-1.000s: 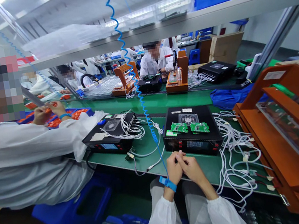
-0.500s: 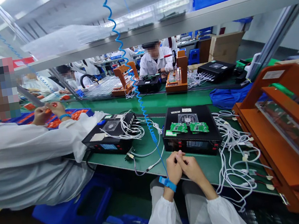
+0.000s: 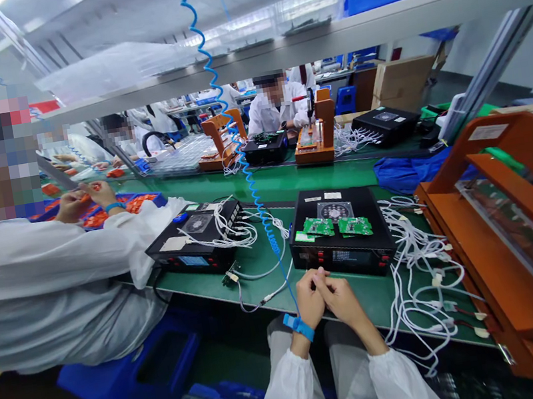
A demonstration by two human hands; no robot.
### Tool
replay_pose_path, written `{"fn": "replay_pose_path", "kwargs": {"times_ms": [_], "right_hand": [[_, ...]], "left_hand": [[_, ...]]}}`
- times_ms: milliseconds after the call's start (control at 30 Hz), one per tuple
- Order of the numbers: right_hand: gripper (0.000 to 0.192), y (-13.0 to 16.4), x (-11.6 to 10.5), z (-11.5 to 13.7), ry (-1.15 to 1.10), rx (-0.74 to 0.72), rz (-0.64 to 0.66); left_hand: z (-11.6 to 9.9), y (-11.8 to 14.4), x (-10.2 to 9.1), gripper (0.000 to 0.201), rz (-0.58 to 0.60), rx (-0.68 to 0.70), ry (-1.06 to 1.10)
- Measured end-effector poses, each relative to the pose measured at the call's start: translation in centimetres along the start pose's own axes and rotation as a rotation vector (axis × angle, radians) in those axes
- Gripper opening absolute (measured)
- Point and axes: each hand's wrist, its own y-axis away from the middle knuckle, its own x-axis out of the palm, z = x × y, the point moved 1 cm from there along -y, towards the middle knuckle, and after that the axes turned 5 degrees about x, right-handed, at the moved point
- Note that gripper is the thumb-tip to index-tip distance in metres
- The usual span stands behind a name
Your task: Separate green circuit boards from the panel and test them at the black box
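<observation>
My left hand (image 3: 309, 297) and my right hand (image 3: 340, 296) meet at the front edge of the green bench, fingers curled in and fingertips touching. No object shows between them, though the inner sides of the fingers are hidden. Around my left wrist is a blue strap (image 3: 299, 326), with a thin cord rising from it to a blue coiled cord (image 3: 258, 209). Just beyond my hands stands a black tester box (image 3: 306, 257) with a small lit display. Green circuit boards (image 3: 354, 226) lie on its top near a round fan grille.
Tangled white cables (image 3: 419, 283) lie right of the box, beside an orange fixture (image 3: 444, 218). To the left is another black box (image 3: 165, 259) with cables on top. A co-worker in a white coat (image 3: 55, 273) sits there, hands over orange parts. Overhead runs a shelf (image 3: 395, 20).
My hands stay joined in the same place. The co-worker at left has shifted the head slightly; the box, boards and cables have not moved.
</observation>
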Motion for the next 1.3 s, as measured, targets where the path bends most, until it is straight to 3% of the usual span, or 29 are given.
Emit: {"fn": "replay_pose_path", "kwargs": {"times_ms": [600,833,1033,1300], "right_hand": [[0.060,-0.2,-0.2,-0.8,-0.032,0.011,0.008],[0.055,-0.2,0.1,-1.4,-0.081,0.069,0.133],[0.058,-0.4,0.1,-1.7,-0.032,0.058,0.027],[0.052,-0.5,0.1,-2.2,-0.014,0.057,0.029]], "left_hand": [[-0.5,-0.1,0.0,0.037,-0.020,0.013,-0.024],[-0.2,-0.1,0.2,0.034,-0.002,-0.021,0.022],[-0.4,-0.1,0.3,0.033,-0.034,-0.001,-0.046],[-0.8,0.0,0.2,0.030,-0.017,0.017,-0.078]]}}
